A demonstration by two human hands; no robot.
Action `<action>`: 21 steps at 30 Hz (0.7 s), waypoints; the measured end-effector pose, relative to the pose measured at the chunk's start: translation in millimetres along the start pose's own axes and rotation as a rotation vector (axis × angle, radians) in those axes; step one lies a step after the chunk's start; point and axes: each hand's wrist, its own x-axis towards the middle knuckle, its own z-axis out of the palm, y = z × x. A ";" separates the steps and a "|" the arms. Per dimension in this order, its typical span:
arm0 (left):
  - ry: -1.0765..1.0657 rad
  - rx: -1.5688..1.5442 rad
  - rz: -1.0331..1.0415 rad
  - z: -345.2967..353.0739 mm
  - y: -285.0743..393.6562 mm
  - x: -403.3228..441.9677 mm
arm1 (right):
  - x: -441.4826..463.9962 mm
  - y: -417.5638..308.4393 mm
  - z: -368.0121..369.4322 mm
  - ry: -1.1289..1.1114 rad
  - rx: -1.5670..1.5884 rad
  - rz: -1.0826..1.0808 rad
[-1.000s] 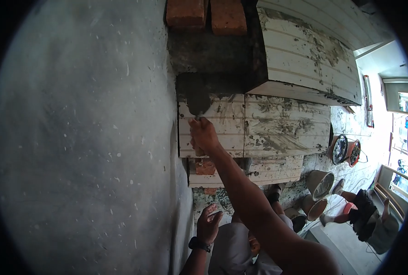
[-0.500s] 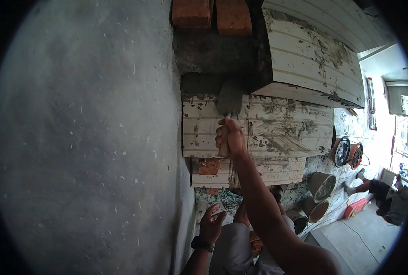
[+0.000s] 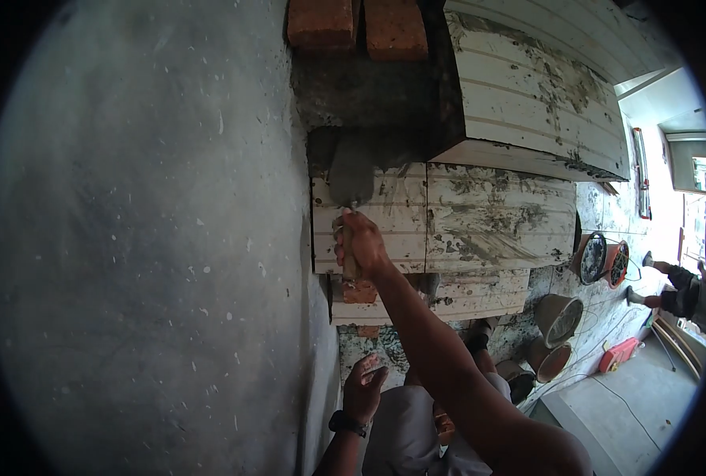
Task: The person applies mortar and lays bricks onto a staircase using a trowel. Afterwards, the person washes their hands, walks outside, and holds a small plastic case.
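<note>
My right hand (image 3: 361,244) is wrapped round the handle of a trowel (image 3: 352,173), whose grey blade lies over the edge of a mortar-stained white step (image 3: 377,238) and the dark recess behind it. Close to the plastered wall, my left hand (image 3: 362,390) hangs low with its fingers apart and nothing in them; a dark watch is on that wrist. Below my right hand sits a brick (image 3: 359,291) on a lower step. Two more bricks, one on the left (image 3: 321,25) and one on the right (image 3: 396,28), stand at the top.
A grey wall (image 3: 147,238) fills the left. White stained blocks (image 3: 535,95) rise at upper right. Buckets (image 3: 559,319) stand on the floor at right, near a red object (image 3: 619,355) and a cable. Another person (image 3: 686,293) is at the far right edge.
My right hand and the trowel went right along the step's edge, then came back left toward the wall. My left hand stays nearly still. The other person has moved up and right.
</note>
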 end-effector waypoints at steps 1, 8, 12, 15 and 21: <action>0.003 0.003 -0.002 -0.5 0.9 -0.3 | 1.9 1.2 5.8 -0.002 0.003 0.003; 0.021 -0.037 -0.024 -7.8 10.7 5.4 | 17.9 -17.4 40.8 0.026 -0.281 0.002; 0.021 -0.066 -0.033 -2.0 11.3 4.1 | 15.6 -21.5 37.8 0.072 -0.397 -0.055; -0.009 -0.049 -0.034 2.4 18.5 3.8 | 12.7 -17.6 33.0 0.160 -0.467 -0.076; 0.013 -0.025 0.002 1.5 26.1 4.8 | -9.6 -8.0 18.6 0.139 -0.270 -0.147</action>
